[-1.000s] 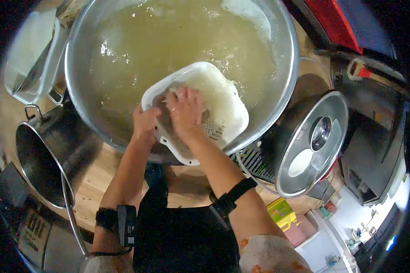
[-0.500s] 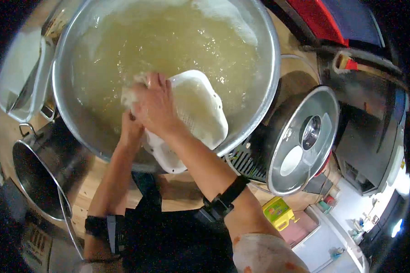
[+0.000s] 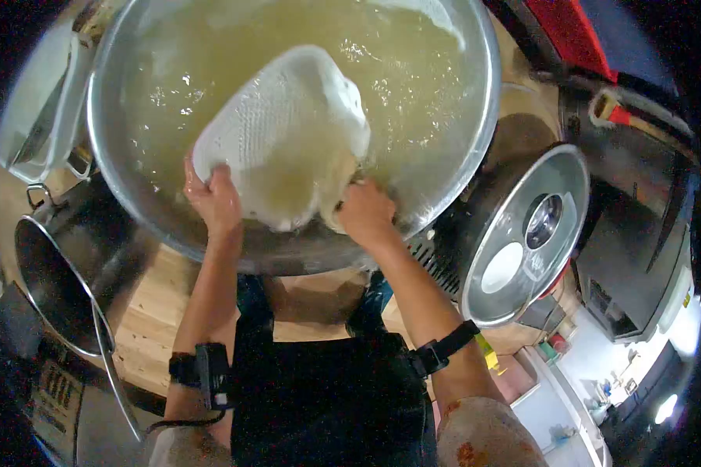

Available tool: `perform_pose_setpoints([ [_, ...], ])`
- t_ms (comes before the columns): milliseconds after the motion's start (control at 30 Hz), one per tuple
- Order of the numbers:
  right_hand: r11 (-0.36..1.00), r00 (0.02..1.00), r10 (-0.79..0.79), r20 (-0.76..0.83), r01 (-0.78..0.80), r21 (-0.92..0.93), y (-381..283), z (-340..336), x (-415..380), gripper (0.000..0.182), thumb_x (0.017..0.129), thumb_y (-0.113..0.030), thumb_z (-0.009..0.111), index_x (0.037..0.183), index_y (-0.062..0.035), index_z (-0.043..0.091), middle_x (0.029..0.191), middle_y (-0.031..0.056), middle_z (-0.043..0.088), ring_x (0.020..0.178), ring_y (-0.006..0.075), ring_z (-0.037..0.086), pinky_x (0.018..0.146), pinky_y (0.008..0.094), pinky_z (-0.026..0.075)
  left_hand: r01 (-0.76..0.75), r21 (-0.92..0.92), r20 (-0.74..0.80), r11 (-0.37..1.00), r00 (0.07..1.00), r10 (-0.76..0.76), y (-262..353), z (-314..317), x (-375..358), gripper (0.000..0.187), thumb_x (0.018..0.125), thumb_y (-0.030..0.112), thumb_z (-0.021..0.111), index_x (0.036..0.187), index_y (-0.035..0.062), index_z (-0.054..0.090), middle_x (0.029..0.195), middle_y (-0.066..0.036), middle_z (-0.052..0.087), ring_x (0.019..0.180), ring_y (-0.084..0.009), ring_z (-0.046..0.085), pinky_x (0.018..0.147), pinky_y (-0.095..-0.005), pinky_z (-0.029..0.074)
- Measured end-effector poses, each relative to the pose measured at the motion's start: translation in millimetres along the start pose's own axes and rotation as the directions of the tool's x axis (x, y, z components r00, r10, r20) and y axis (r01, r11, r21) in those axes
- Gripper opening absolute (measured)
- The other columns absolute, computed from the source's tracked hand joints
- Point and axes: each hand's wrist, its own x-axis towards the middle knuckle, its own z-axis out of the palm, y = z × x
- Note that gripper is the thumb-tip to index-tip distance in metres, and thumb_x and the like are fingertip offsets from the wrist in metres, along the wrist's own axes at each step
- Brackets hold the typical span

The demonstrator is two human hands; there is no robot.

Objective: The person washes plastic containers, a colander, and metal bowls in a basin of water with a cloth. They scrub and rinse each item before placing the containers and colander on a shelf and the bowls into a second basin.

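Note:
A large steel basin (image 3: 487, 117) holds cloudy yellowish liquid. In it a white perforated basket (image 3: 249, 124) is tilted, partly under the surface. My left hand (image 3: 215, 198) grips the basket's left rim, with the thumb on the inner side. At the basket's lower right, my right hand (image 3: 368, 212) is closed on a pale, soft-looking clump (image 3: 335, 183), which I cannot make out clearly. Liquid covers part of the basket's inside.
To the left are a white rectangular tub (image 3: 54, 128) and a dark metal pot (image 3: 70, 272). On the right, a steel bowl (image 3: 475, 292) contains a small metal bowl (image 3: 544, 221) and a white round item (image 3: 502, 268). A brush (image 3: 631, 118) lies at the upper right.
My hands, together over the basket's left side before, have moved apart. The left one has taken hold of the rim, the right has moved right, and the basket has shifted up and left and tilted.

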Motion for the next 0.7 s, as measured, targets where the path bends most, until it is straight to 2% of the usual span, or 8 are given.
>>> perform_pose_setpoints([
  [167,0.987,0.969,-0.136,-0.206,0.152,0.06,5,25,-2,0.019,0.074,-0.016,0.055,0.087,-0.0037,0.06,0.102,0.0204,0.05,0.094,0.0382,0.053,0.076,0.0462,0.046,0.161,-0.118,-0.216,0.98,0.959,-0.184,-81,31,-1,0.034,0.077,0.018,0.065,0.097,-0.0084,0.056,0.087,-0.014,0.061,0.077,-0.0194,0.058,0.069,-0.0318,0.047],
  [233,0.983,0.96,-0.152,-0.236,0.172,0.064,16,33,-4,0.022,0.073,-0.015,0.057,0.092,-0.0041,0.059,0.102,0.0204,0.05,0.094,0.0377,0.053,0.075,0.0461,0.047,0.376,0.573,-0.256,0.728,0.926,-0.277,-101,40,-9,0.029,0.08,0.018,0.061,0.096,-0.006,0.057,0.084,-0.017,0.061,0.074,-0.0198,0.06,0.066,-0.0322,0.048],
  [300,0.98,0.95,-0.161,-0.268,0.186,0.071,26,33,-17,0.026,0.072,-0.015,0.058,0.097,-0.0045,0.058,0.103,0.0205,0.049,0.095,0.0372,0.052,0.074,0.046,0.048,0.399,0.741,-0.174,0.54,0.891,-0.42,-110,40,-16,0.025,0.081,0.022,0.059,0.092,-0.0015,0.058,0.078,-0.016,0.06,0.07,-0.0215,0.06,0.061,-0.0344,0.048],
  [367,0.968,0.939,-0.16,-0.304,0.209,0.136,30,12,-33,0.018,0.071,-0.013,0.057,0.086,-0.0022,0.056,0.095,0.0218,0.049,0.09,0.0387,0.052,0.073,0.048,0.045,0.75,0.033,0.008,0.661,0.661,-0.75,-118,25,-14,0.017,0.08,0.018,0.057,0.088,0.0028,0.057,0.072,-0.011,0.057,0.06,-0.0213,0.056,0.05,-0.0344,0.045],
  [400,0.969,0.938,-0.147,-0.314,0.201,0.146,34,4,-43,0.018,0.071,-0.013,0.057,0.086,-0.0022,0.056,0.095,0.0218,0.049,0.09,0.0387,0.052,0.073,0.048,0.045,0.822,-0.315,0.205,0.474,0.547,-0.812,-113,21,-14,0.013,0.079,0.016,0.056,0.086,0.005,0.056,0.069,-0.009,0.055,0.056,-0.0213,0.054,0.045,-0.0344,0.043],
  [533,0.929,0.907,-0.146,-0.394,0.262,0.261,58,-24,-85,0.017,0.069,-0.01,0.06,0.082,-0.0019,0.052,0.093,0.0222,0.048,0.083,0.0406,0.053,0.07,0.047,0.044,0.65,0.058,-0.129,0.758,0.758,-0.64,4,-3,-5,0.019,0.076,0.012,0.06,0.091,0.0013,0.057,0.075,-0.011,0.058,0.056,-0.0186,0.056,0.044,-0.0292,0.043],
  [600,0.932,0.914,-0.108,-0.391,0.23,0.28,65,-26,-98,0.018,0.069,-0.009,0.061,0.081,-0.0018,0.05,0.092,0.0223,0.048,0.082,0.0413,0.052,0.069,0.0467,0.044,0.319,0.418,-0.086,0.851,0.946,-0.313,-1,-53,11,0.021,0.074,0.011,0.062,0.088,-0.0038,0.058,0.08,-0.014,0.06,0.058,-0.0182,0.056,0.047,-0.0302,0.043],
  [700,0.908,0.852,-0.063,-0.52,0.266,0.325,73,-15,-101,0.02,0.068,-0.007,0.062,0.082,-0.0022,0.049,0.092,0.0227,0.048,0.082,0.0423,0.052,0.068,0.0464,0.044,0.142,0.553,-0.026,0.821,0.988,-0.153,73,-56,7,0.023,0.078,0.007,0.057,0.094,-0.0089,0.058,0.082,-0.014,0.06,0.063,-0.019,0.056,0.055,-0.0299,0.045],
])
